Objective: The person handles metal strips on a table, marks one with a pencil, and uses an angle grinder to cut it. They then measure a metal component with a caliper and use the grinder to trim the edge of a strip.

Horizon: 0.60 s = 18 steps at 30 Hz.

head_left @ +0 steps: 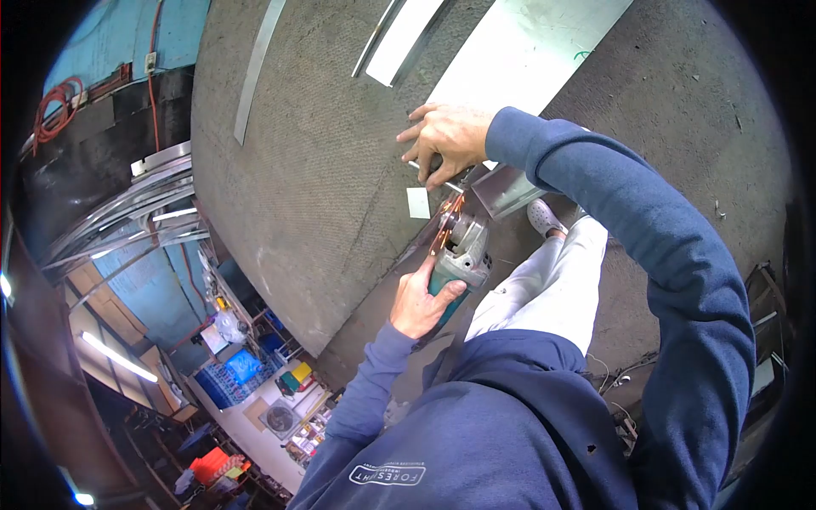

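Note:
My left hand (418, 304) is wrapped round the body of a green and grey angle grinder (466, 255). Orange sparks (450, 223) fly at the grinder's disc, near the end of a thin metal strip (455, 186). Above it, my right hand (450, 138) holds the strip down on the table, its fingers bent and partly spread. The strip is partly hidden under the fingers. A small pale rectangular piece (418, 203) lies just left of the sparks. A metal channel piece (508, 190) is right of the disc.
The large grey table (297, 212) bears a wide pale sheet (518, 55), a channel strip (404, 38) and a long narrow strip (257, 72). Metal lengths (140, 204) are stacked at the left. A cluttered bench (255, 438) with a fan (280, 418) stands at lower left.

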Available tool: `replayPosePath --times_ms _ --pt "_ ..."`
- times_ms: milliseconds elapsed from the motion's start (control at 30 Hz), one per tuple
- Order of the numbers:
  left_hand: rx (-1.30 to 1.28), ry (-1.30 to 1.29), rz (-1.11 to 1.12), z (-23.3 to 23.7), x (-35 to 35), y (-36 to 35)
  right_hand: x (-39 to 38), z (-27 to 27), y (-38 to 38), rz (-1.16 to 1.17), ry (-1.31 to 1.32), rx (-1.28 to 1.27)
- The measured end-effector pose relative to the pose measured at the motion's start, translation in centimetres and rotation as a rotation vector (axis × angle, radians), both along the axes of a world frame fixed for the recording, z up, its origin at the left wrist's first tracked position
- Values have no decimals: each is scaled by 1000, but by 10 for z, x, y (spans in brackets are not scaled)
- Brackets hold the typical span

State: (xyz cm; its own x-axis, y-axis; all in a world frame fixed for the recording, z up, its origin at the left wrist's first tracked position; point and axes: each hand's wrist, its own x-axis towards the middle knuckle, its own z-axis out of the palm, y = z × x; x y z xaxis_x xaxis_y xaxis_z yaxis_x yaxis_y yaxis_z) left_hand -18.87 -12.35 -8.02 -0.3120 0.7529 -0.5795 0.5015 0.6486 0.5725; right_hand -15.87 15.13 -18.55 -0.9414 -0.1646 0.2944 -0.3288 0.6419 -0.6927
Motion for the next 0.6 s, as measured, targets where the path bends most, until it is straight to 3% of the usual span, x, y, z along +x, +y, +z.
replayPosePath --times_ms 600 --pt "17 28 69 -20 6 -13 -2 1 -2 -13 -15 27"
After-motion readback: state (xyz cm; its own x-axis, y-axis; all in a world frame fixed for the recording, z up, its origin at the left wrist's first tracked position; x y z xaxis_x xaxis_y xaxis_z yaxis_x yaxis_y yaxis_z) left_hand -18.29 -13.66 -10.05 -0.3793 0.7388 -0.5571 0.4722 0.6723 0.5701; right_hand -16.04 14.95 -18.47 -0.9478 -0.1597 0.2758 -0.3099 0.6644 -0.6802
